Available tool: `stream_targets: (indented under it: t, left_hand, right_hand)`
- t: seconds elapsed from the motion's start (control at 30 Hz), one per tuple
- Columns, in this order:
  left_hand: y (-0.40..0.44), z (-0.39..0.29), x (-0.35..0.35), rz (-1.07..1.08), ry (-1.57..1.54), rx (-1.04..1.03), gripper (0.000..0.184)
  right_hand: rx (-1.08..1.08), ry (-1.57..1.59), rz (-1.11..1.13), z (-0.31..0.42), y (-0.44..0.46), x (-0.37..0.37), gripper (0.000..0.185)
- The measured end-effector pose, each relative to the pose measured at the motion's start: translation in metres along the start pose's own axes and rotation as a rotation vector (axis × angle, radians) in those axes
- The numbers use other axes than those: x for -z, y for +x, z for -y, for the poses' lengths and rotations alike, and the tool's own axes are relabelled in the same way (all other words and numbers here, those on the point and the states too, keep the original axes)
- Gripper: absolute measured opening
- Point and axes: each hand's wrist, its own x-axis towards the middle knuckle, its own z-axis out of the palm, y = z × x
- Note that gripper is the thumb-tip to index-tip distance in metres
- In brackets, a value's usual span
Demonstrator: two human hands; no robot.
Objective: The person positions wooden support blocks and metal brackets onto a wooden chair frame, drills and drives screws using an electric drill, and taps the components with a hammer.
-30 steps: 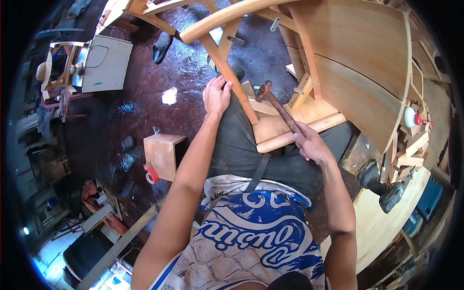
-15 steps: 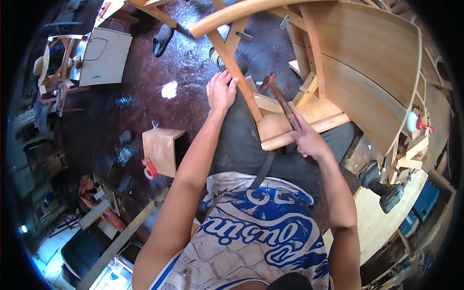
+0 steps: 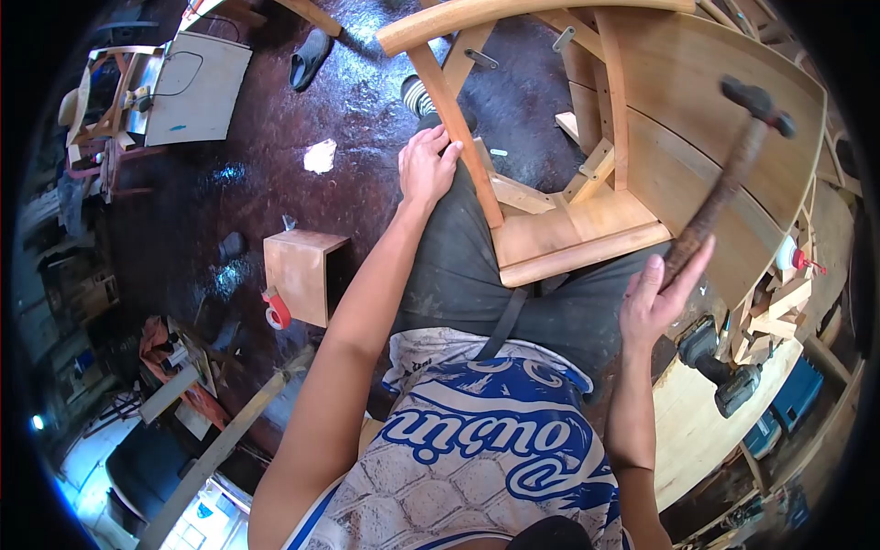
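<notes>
My right hand (image 3: 662, 291) is wrapped round the worn wooden handle of a hammer (image 3: 724, 191). The hammer's dark head is up and to the right, in front of a curved plywood panel. My left hand (image 3: 429, 167) lies on my left knee, fingers extended, its thumb beside a slanted wooden post of a wooden chair frame (image 3: 456, 133). Across my thighs rests the frame's flat board (image 3: 579, 240), with small corner blocks (image 3: 591, 171) behind it. A rounded rail (image 3: 532, 13) crosses the top of the frame.
A wooden box (image 3: 295, 275) with a red tape roll (image 3: 276, 310) stands on the dark floor at left. To the right, a cordless drill (image 3: 720, 367) lies on a pale board near wood offcuts (image 3: 775, 307) and a white-and-red bottle (image 3: 790, 255). A clog (image 3: 310, 60) lies farther ahead.
My right hand and the hammer have swung up and right, away from the board. My left hand stays on my knee. The view has shifted slightly.
</notes>
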Motion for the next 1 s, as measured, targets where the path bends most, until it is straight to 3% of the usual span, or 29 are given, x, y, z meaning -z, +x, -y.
stream_targets:
  t: [0.07,0.13,0.17,0.23,0.33,0.4,0.43,0.5,0.57,0.6,0.67,0.7,0.77,0.83,0.9,0.93,1.0]
  left_hand:
    - [0.001,-0.005,0.006,0.011,-0.018,0.003,0.034]
    - [0.0,-0.002,0.001,-0.008,-0.023,-0.004,0.033]
    - [-0.002,0.001,0.0,-0.006,-0.025,-0.008,0.033]
    - [0.001,0.005,0.0,0.056,0.044,-0.014,0.034]
    - [-0.001,0.005,-0.001,0.012,0.06,-0.025,0.036]
    - [-0.001,0.002,-0.002,0.008,0.051,-0.009,0.036]
    - [0.0,0.002,-0.002,0.009,0.05,-0.007,0.036]
    - [-0.002,0.004,0.001,0.05,-0.001,-0.016,0.036]
    - [0.001,0.006,-0.002,0.036,0.015,-0.026,0.036]
    - [0.0,0.007,-0.002,0.026,0.028,-0.041,0.035]
    - [0.0,0.005,0.0,0.046,0.024,-0.037,0.036]
    - [0.002,0.001,0.002,0.053,0.012,-0.035,0.036]
    - [-0.006,0.009,0.003,0.09,0.045,-0.029,0.036]
    - [0.011,0.003,0.003,0.09,0.069,-0.026,0.036]
    - [-0.001,0.006,-0.001,0.032,0.039,-0.056,0.036]
    - [0.0,0.007,-0.003,0.023,0.03,-0.047,0.036]
    - [0.001,0.007,-0.002,0.036,0.018,-0.053,0.036]
  right_hand:
    - [0.144,-0.219,-0.031,0.0,0.001,-0.01,0.073]
    - [0.183,-0.312,0.18,-0.019,-0.008,-0.024,0.076]
    - [-0.108,-0.3,0.577,-0.045,-0.013,-0.022,0.075]
    - [-0.352,-0.357,0.915,-0.042,-0.006,-0.03,0.075]
    - [-0.68,-0.157,0.913,-0.006,0.019,-0.019,0.073]
    - [-0.091,-0.199,0.683,-0.015,0.004,-0.019,0.072]
    - [-0.093,-0.201,0.685,-0.013,0.002,-0.018,0.072]
    - [0.078,-0.205,0.351,-0.004,-0.004,-0.015,0.073]
    - [0.223,-0.245,0.16,-0.004,0.0,-0.015,0.075]
    - [-0.027,-0.169,0.158,0.004,0.0,-0.018,0.075]
    - [-0.282,-0.086,0.148,-0.014,-0.005,-0.022,0.076]
    - [0.054,-0.284,0.404,-0.056,-0.008,-0.025,0.078]
    - [-0.741,-0.206,0.964,-0.026,-0.003,-0.032,0.077]
    - [-0.866,0.06,0.905,-0.024,0.03,-0.017,0.077]
    - [-0.852,-0.051,0.941,-0.02,0.013,-0.018,0.077]
    - [-0.322,-0.161,0.771,-0.022,-0.001,-0.025,0.077]
    - [-0.098,-0.168,0.556,-0.004,-0.018,-0.02,0.076]
